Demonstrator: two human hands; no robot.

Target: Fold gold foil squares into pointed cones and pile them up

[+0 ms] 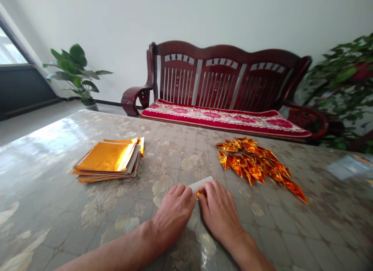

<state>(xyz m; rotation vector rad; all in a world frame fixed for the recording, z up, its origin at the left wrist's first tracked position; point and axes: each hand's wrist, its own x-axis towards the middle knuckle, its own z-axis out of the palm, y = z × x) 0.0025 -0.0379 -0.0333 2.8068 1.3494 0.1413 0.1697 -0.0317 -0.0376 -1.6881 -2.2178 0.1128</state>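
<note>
A sheet of gold foil paper (201,183), its pale back showing as a narrow strip, lies on the table between my hands. My left hand (177,208) is closed on its left end, fingers curled. On the right end my right hand (220,208) grips the paper, with a bit of gold showing by the thumb. Both hands partly hide the sheet. To the left is a stack of flat gold foil sheets (105,156). Several folded gold foil pieces (253,162), pointed at the ends, lie in a cluster beyond my right hand.
The table (163,158) has a glossy, flower-patterned cover. A clear plastic bag (349,166) lies at its right side. Behind stands a dark red wooden bench (221,55) with a red patterned cushion (210,114). Potted plants (75,69) stand at both sides.
</note>
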